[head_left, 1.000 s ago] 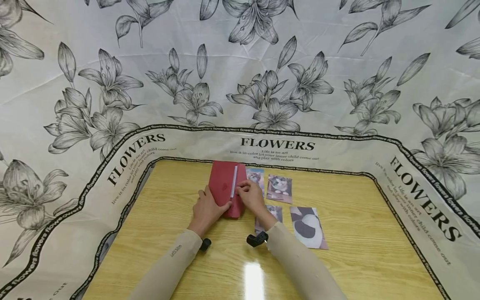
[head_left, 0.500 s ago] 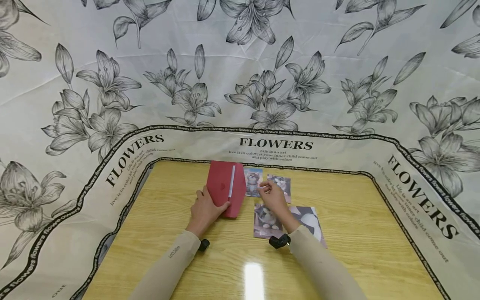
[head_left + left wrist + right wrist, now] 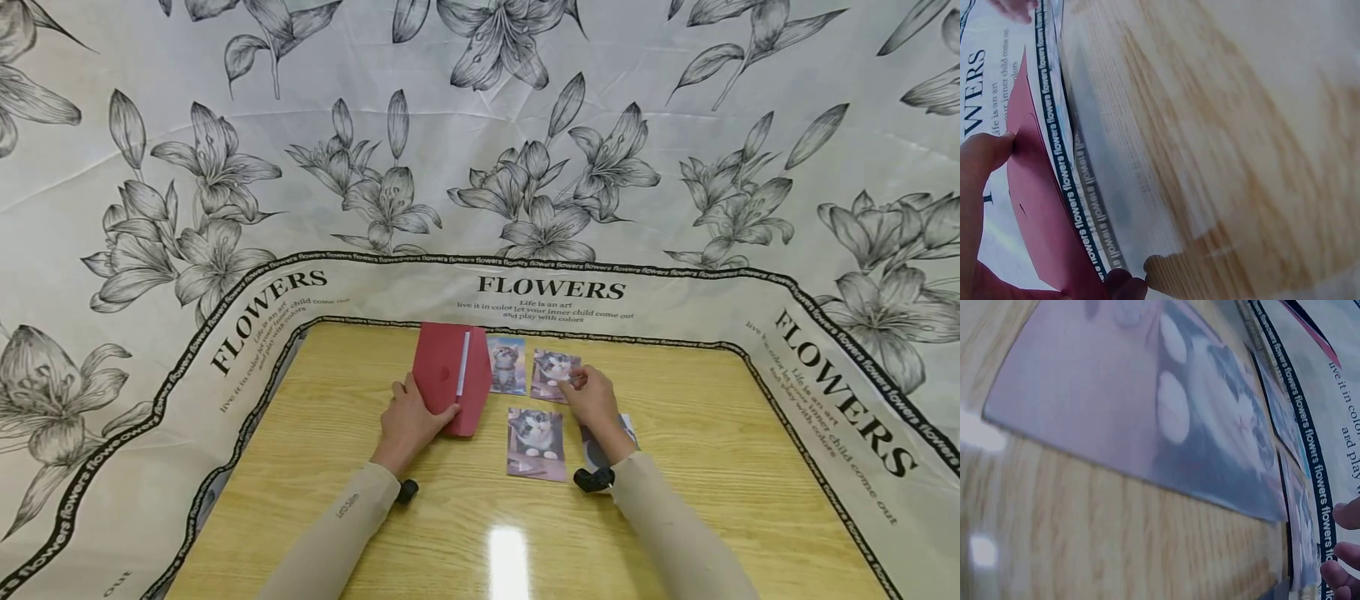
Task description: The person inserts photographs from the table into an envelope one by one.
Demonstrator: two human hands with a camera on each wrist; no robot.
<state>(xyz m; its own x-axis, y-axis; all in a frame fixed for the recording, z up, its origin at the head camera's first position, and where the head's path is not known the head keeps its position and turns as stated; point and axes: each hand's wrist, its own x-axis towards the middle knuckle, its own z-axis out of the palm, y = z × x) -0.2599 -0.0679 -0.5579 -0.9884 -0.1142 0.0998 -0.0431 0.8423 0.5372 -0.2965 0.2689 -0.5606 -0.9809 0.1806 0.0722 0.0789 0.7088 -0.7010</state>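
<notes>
My left hand (image 3: 408, 421) grips a red envelope (image 3: 438, 367), its thumb on the front near the flap. The flap is raised, and a white strip shows along the mouth. In the left wrist view, thumb and fingers hold the envelope (image 3: 1041, 206) on edge. My right hand (image 3: 596, 404) is over the right edge of a cat picture card (image 3: 551, 371), fingers loosely bent. In the right wrist view, its fingertips (image 3: 1347, 515) appear just apart from that card (image 3: 1300, 528).
Another kitten card (image 3: 507, 367) lies beside the envelope. A nearer cat card (image 3: 536, 442) lies below, and a grey-and-white card (image 3: 594, 450) is partly under my right forearm. A flower-printed cloth (image 3: 555, 292) borders the wooden table (image 3: 360, 550).
My right hand has left the envelope's flap and moved right to the upper right cat card. The left hand stays on the envelope.
</notes>
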